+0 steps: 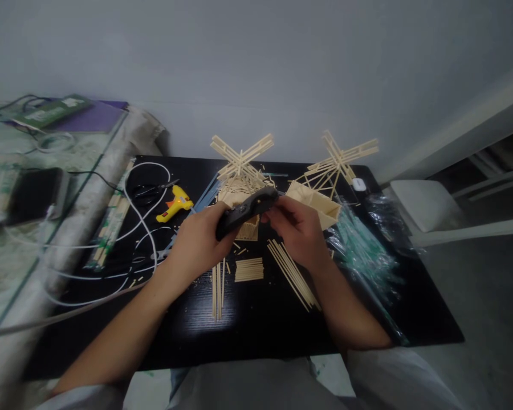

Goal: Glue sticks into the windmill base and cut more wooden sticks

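My left hand [203, 239] is closed round the handles of a black cutter [245, 210], held above the black table [248, 324]. My right hand [297, 225] pinches at the cutter's front end; what its fingertips hold is too small to make out. Beneath the hands lie loose bundles of thin wooden sticks [293, 273] and a short stack of cut sticks [248, 269]. Behind them stand a stick-built box [314, 202] and two crossed stick frames [241, 156], [340, 156].
A yellow glue gun [175, 204] lies left of the hands, with black scissors [147, 191] and white cables [141, 216] beside it. Green plastic wrappers [361, 245] pile up at the right. A glass-topped surface [34, 228] adjoins on the left, a wall behind.
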Demonstrator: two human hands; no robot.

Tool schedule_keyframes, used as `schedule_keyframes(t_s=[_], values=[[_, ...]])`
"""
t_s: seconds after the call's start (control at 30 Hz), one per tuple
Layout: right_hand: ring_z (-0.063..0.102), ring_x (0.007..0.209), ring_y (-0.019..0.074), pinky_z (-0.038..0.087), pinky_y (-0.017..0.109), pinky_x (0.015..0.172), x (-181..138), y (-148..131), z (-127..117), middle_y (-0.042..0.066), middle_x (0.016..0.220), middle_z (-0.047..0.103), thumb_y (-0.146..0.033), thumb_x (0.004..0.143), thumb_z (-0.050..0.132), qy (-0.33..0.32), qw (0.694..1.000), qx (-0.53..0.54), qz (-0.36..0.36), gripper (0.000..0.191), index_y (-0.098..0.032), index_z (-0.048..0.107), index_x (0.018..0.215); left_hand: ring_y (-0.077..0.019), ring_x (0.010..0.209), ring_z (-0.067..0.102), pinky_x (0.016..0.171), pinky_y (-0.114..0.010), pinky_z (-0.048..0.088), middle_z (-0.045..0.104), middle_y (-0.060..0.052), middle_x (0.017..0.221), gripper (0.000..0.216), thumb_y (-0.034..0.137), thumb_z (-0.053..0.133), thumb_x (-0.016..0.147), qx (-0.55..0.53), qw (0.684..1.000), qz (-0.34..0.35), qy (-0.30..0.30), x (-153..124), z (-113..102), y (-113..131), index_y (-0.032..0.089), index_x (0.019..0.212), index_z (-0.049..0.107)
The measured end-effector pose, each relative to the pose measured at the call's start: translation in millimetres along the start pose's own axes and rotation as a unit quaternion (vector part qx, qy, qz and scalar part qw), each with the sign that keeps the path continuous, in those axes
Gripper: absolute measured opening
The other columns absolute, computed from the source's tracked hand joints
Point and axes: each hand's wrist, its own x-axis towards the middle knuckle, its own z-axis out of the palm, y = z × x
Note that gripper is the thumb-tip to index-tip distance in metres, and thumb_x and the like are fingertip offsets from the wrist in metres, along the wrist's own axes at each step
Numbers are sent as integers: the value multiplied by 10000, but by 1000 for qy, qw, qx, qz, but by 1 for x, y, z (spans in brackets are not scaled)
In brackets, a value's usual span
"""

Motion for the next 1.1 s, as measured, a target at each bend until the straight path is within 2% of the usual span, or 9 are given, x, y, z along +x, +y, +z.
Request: schedule_keyframes(t_s=[0.2, 0.6, 0.83, 0.97, 1.1], values=[[552, 651, 99, 469, 245, 620, 1, -1, 1, -12, 766, 656, -288, 975, 637, -2, 1000, 4, -4, 125, -202, 717, 932, -139, 602, 489, 611, -283, 326, 597, -4, 730, 141, 327, 574, 900, 1, 1000, 5, 4, 0, 1, 1, 205, 843, 533], [539, 631, 89, 460, 230, 619, 2, 0, 2, -20, 733, 640, -267, 977, 652, -5, 1000, 6, -21, 136, -178, 718, 898, -150, 544, 456, 581, -287, 276, 486, 25, 622, 130, 281, 570, 849, 21, 999, -44, -18, 0, 5, 1, 231, 802, 460], [590, 648, 95, 526, 251, 676, 1, 2, 5, -17, 729, 666, -294, 972, 662, -3, 1000, 24, -14, 152, -188, 715, 877, -157, 566, 459, 590, -298, 277, 484, 15, 629, 120, 265, 550, 831, 40, 999, -30, -10, 1, 5, -1, 230, 791, 442], [683, 755, 130, 574, 276, 722, 0, 6, 9, 3, 823, 735, -332, 896, 759, 22, 998, 58, -11, 140, -201, 720, 930, -156, 574, 438, 593, -304, 286, 473, 15, 626, 170, 274, 553, 817, 39, 999, -22, 6, 1, 3, -1, 235, 761, 398], [708, 733, 134, 584, 279, 713, -1, 6, 10, -5, 805, 759, -273, 875, 773, 45, 997, 53, -17, 88, -205, 723, 899, -161, 585, 455, 591, -308, 293, 497, 8, 648, 161, 284, 558, 814, 32, 999, -26, 12, 1, 3, 1, 235, 773, 411]])
